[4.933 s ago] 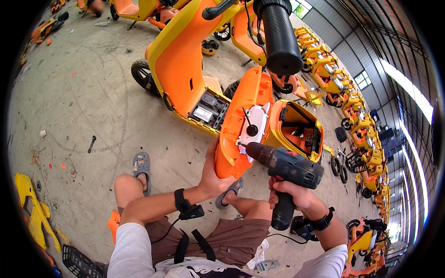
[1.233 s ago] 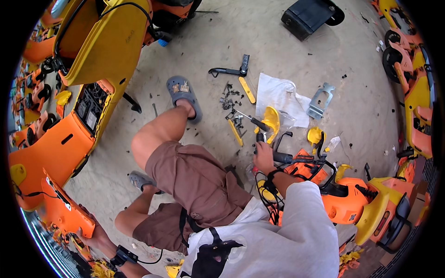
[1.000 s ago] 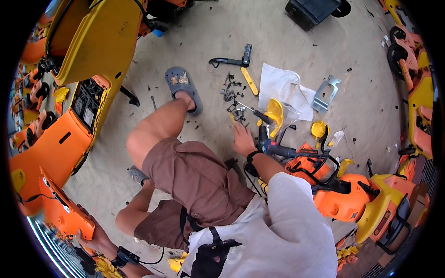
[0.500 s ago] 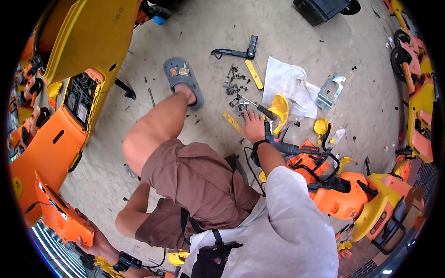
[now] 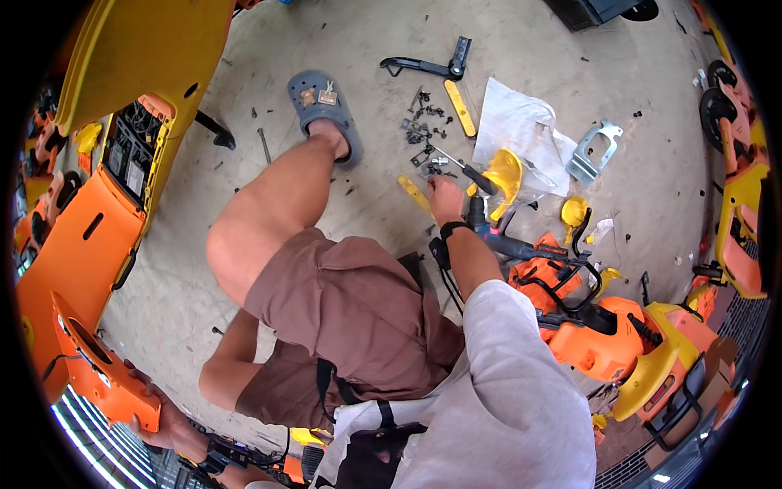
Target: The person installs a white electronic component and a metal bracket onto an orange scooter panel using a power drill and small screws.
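At the lower left my left hand (image 5: 165,417) is closed round the edge of an orange plastic panel (image 5: 110,379), which stands tilted beside the large orange scooter body (image 5: 81,253). My right hand (image 5: 446,200) is down at the floor with its fingers curled together. Whatever they pinch is too small or hidden to make out. Just beyond the fingertips are small dark screws and metal parts (image 5: 421,130). A screwdriver (image 5: 476,178) lies right beside that hand, against a yellow curved part (image 5: 507,175). A yellow strip (image 5: 414,196) is to its left and a power drill (image 5: 509,246) to its right.
Farther off lie a black kickstand-like bracket (image 5: 432,67), another yellow strip (image 5: 460,107), a white plastic bag (image 5: 521,134) and a metal bracket (image 5: 593,153). Orange and yellow scooter parts (image 5: 599,338) crowd the right side. My foot in a grey clog (image 5: 322,106) stands ahead.
My right hand has gone from spread fingers over the small parts to curled fingers. The left hand still holds the orange panel. The whole view has shifted slightly.
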Motion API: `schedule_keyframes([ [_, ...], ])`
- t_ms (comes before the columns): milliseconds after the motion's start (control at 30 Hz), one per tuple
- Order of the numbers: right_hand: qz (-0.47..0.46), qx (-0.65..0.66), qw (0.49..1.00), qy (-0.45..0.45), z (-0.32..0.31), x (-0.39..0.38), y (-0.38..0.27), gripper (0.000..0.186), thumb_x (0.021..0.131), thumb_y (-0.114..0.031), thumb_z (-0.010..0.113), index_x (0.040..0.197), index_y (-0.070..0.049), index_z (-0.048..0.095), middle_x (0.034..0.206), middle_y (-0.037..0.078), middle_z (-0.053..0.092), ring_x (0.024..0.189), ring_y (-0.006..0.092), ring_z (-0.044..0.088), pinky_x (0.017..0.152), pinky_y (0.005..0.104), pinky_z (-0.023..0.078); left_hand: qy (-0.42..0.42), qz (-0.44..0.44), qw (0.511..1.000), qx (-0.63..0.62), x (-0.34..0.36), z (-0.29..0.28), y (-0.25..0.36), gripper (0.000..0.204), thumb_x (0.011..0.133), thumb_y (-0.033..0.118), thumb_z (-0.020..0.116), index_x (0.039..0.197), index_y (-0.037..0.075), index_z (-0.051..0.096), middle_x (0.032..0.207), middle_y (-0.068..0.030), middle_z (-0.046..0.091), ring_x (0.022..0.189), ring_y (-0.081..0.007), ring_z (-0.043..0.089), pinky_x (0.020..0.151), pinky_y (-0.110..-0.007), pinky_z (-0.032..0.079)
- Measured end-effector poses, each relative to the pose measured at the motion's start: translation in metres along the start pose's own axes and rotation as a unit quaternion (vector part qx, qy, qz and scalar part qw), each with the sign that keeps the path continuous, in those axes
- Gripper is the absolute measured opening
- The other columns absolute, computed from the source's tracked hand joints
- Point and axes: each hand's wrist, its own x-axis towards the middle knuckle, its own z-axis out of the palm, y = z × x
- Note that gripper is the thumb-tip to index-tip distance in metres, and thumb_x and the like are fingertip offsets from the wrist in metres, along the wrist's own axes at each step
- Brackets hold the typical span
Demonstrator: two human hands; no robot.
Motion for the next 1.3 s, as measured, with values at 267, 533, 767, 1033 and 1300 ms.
schedule_keyframes([
  [267, 0.095, 0.144, 0.985, 0.015, -0.012, -0.016, -0.003, 0.018, 0.081, -0.018, 0.066, 0.091, -0.003, 0.068, 0.079, 0.016, 0.069, 0.075, 0.0346, 0.067, 0.068, 0.0418, 0.053, 0.001, 0.004, 1.0, 0.013, -0.003, -0.001, -0.001, 0.092, 0.074, -0.004, 0.06, 0.154, 0.002, 0.013, 0.157, -0.0269, 0.019, 0.134, -0.039, 0.039, 0.096, -0.04, 0.043],
  [533, -0.05, 0.033, 0.998, -0.003, -0.017, -0.008, 0.007, 0.035, 0.081, -0.021, 0.062, 0.115, -0.011, 0.064, 0.091, 0.016, 0.07, 0.081, 0.0356, 0.068, 0.071, 0.0459, 0.054, -0.007, -0.008, 1.0, -0.004, 0.001, 0.0, -0.005, 0.093, 0.074, -0.005, 0.06, 0.153, 0.002, 0.012, 0.157, -0.027, 0.019, 0.134, -0.0393, 0.038, 0.095, -0.04, 0.043],
  [767, 0.033, 0.005, 0.999, 0.033, -0.021, -0.011, 0.014, 0.04, 0.084, -0.023, 0.058, 0.123, -0.015, 0.063, 0.095, 0.016, 0.069, 0.083, 0.0359, 0.067, 0.071, 0.0473, 0.054, 0.006, -0.004, 1.0, 0.003, -0.002, 0.003, -0.004, 0.093, 0.073, -0.005, 0.06, 0.153, 0.001, 0.014, 0.156, -0.0267, 0.021, 0.135, -0.0395, 0.038, 0.095, -0.04, 0.043],
  [1033, -0.046, 0.029, 0.997, -0.056, -0.004, -0.02, -0.004, 0.022, 0.084, -0.024, 0.063, 0.099, -0.011, 0.073, 0.093, 0.015, 0.068, 0.081, 0.0373, 0.066, 0.072, 0.0478, 0.054, 0.001, -0.011, 1.0, -0.006, -0.001, -0.002, -0.005, 0.09, 0.074, -0.004, 0.061, 0.153, 0.003, 0.017, 0.156, -0.0259, 0.022, 0.135, -0.0396, 0.037, 0.096, -0.041, 0.042],
  [1300, 0.11, 0.077, 0.988, 0.074, -0.006, 0.019, 0.004, 0.022, 0.085, -0.024, 0.064, 0.098, -0.009, 0.073, 0.092, 0.016, 0.068, 0.085, 0.036, 0.066, 0.075, 0.0463, 0.052, 0.011, -0.001, 1.0, 0.012, -0.001, 0.003, -0.007, 0.09, 0.074, -0.004, 0.06, 0.153, 0.002, 0.015, 0.156, -0.0266, 0.021, 0.134, -0.0395, 0.038, 0.095, -0.04, 0.044],
])
